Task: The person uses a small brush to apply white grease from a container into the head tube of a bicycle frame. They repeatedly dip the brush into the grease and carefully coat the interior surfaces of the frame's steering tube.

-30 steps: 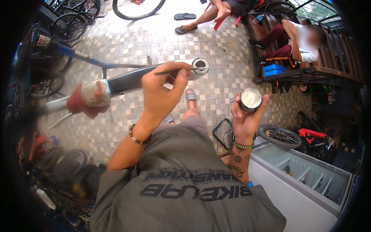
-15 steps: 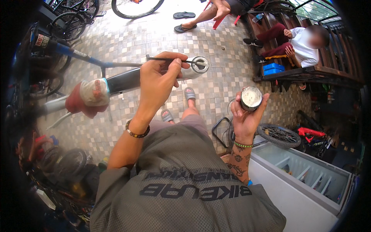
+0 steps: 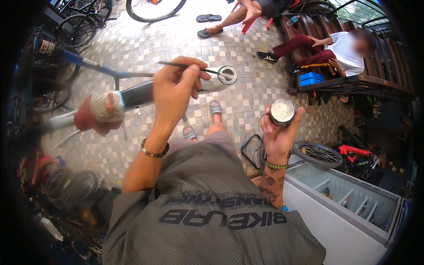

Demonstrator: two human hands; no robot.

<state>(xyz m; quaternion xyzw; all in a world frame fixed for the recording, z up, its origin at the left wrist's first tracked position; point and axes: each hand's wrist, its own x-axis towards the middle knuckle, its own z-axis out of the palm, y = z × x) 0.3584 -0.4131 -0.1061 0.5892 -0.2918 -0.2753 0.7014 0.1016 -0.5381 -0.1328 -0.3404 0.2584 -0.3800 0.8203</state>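
we look down on a tiled floor (image 3: 132, 48), the largest surface in view, with a white open-topped chest (image 3: 353, 212) at lower right. a bicycle frame tube (image 3: 141, 95) runs from the left edge toward the centre, dark along its middle and pale at its open round end (image 3: 227, 74); a red and white rag (image 3: 99, 112) is wrapped around it further left. a spoked wheel (image 3: 318, 153) lies on the floor just beside the chest. a seated person (image 3: 340, 48) occupies a wooden bench (image 3: 375, 81) at upper right, with a blue box (image 3: 311, 78) at the bench edge.

our left hand (image 3: 174, 90) is raised in front of the tube, fingers pinched closed on a thin brush (image 3: 194, 67) held nearly level; its tip reaches the rim of the tube's open end. our right hand (image 3: 278, 134) is curled closed around a small round tin (image 3: 282, 111), open side up, with pale contents. the tin is held well apart from the tube end, lower and to the right. 2 sandalled feet (image 3: 203, 119) show on the floor below the tube.
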